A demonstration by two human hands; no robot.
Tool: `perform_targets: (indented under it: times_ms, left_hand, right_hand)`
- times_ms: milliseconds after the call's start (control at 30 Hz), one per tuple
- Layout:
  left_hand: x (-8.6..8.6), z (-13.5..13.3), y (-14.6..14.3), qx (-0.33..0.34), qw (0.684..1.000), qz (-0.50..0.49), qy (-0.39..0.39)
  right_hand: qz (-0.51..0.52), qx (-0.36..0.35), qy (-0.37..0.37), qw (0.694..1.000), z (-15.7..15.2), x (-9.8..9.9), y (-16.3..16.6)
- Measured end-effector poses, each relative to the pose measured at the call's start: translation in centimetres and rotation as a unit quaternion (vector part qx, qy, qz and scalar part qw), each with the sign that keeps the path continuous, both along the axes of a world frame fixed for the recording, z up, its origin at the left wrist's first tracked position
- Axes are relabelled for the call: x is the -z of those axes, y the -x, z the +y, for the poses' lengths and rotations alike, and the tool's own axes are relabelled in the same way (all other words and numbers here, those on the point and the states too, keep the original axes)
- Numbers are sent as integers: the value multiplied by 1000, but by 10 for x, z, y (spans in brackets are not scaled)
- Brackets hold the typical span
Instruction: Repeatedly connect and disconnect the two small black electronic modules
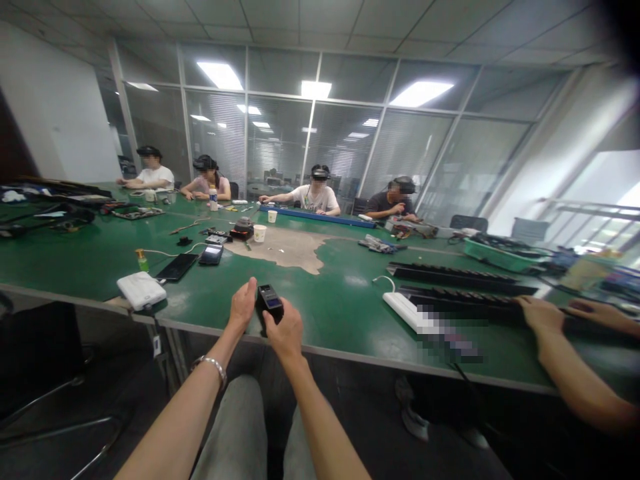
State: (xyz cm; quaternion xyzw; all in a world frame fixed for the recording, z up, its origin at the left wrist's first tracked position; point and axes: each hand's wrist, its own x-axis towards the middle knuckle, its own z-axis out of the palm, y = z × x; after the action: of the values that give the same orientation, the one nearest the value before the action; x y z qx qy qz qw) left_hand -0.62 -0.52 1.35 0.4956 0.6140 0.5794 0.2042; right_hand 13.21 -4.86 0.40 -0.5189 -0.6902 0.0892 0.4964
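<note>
Green table (350,300) before a glass partition (280,150), black device (271,299) held at the near edge

The room is closed off at the back by the glass partition, in which ceiling lights are reflected. The green tabletop is broken near its middle by a pale bare patch (293,252). Along the far side, four people are seated, all with headsets worn; in front of the person in a white shirt at centre (320,198), a long blue bar (320,215) is laid.

The black device is grasped by the right hand (286,328), with the thumb laid along its near end. It is held at the table's near edge; whether it is also rested on the surface cannot be told. The left hand (243,305) is held just beside it, half curled and seen from the back; whether anything is enclosed by its fingers cannot be told. A bracelet (215,368) is worn on the left wrist.

To the left, a white box (141,290), a black phone (177,267) and a smaller device with a lit screen (211,254) are set out. A paper cup (259,233) is placed beyond them. To the right lies a white bar (401,311), partly blurred, near black notched strips (460,275), by which a co-worker's hand (543,315) is placed.
</note>
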Motion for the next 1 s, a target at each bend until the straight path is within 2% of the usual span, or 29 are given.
perform_targets:
  times_ms: [200,300,367,533,733,1000]
  left_hand:
    - [-11,-8,-4,-2,1000,-27,-4]
    - [-13,-9,-5,-1,999,-35,-5]
    - [-12,-9,-6,0,999,-35,-8]
    - [-11,-9,-6,6,1000,-28,-12]
    - [-9,-7,-5,3,1000,-18,-15]
    - [-5,-5,-4,4,999,-28,-18]
  right_hand:
    - [87,-16,-9,996,3,-23,2]
    - [144,-33,-6,989,11,-37,-6]
    - [161,-33,-5,986,19,-39,-17]
    - [99,6,22,995,35,-19,-41]
    - [33,38,40,998,37,1,-42]
    - [-26,55,-14,998,39,13,-41]
